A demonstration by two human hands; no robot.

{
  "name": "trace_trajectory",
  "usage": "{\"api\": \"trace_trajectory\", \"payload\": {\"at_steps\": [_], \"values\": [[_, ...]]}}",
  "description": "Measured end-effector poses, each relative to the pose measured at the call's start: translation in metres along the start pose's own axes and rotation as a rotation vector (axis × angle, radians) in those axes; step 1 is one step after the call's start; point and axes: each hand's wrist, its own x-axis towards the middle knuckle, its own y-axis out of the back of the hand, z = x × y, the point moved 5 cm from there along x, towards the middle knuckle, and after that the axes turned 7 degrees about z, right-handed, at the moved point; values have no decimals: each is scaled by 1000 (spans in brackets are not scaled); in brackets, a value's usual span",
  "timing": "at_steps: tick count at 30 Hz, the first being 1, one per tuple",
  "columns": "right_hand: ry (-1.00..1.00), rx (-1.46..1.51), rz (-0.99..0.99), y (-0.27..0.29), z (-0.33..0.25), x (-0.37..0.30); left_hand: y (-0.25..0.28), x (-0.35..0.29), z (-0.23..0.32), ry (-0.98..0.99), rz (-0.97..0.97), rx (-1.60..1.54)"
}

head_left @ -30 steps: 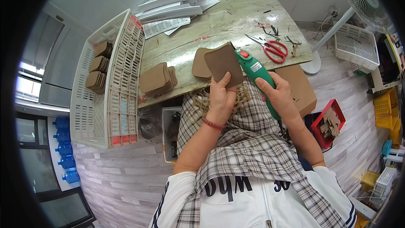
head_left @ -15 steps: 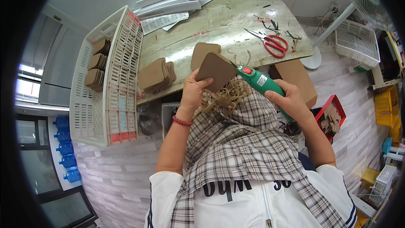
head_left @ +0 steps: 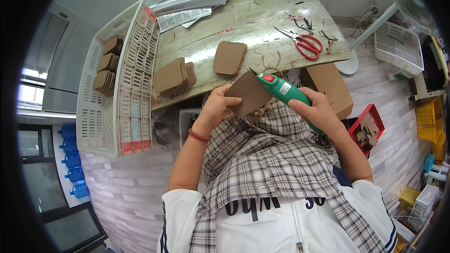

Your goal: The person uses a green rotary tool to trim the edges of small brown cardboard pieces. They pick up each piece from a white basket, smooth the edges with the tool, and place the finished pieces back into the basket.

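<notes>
In the head view, our left hand (head_left: 215, 107) pinches a brown piece (head_left: 249, 94) above our plaid apron (head_left: 260, 168), by the table (head_left: 204, 44)'s near edge; our right hand (head_left: 318, 111) is wrapped around a green tool (head_left: 286, 93), its tip at the piece's far corner.

A white short-sleeved top (head_left: 267, 234) bears dark sleeve stripes (head_left: 164, 227), large black lettering (head_left: 254, 212) and a front zipper (head_left: 296, 225); over it goes a plaid apron (head_left: 262, 173) in white, black and beige. A red beaded bracelet (head_left: 199, 136) circles the left hand's (head_left: 215, 107) wrist.
</notes>
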Motion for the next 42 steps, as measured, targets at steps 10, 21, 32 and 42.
{"api": "trace_trajectory", "payload": {"at_steps": [10,21,32,42], "values": [[-84,60,-121,0,9,-3,28,-7,35,-248,45,384],[-103,31,-215,-3,9,-6,42,-9,35,-336,144,25],[-97,24,-192,-13,8,-8,23,-7,18,-233,93,67],[-63,-9,-240,-23,-4,4,1,-7,15,-131,-52,191]]}}
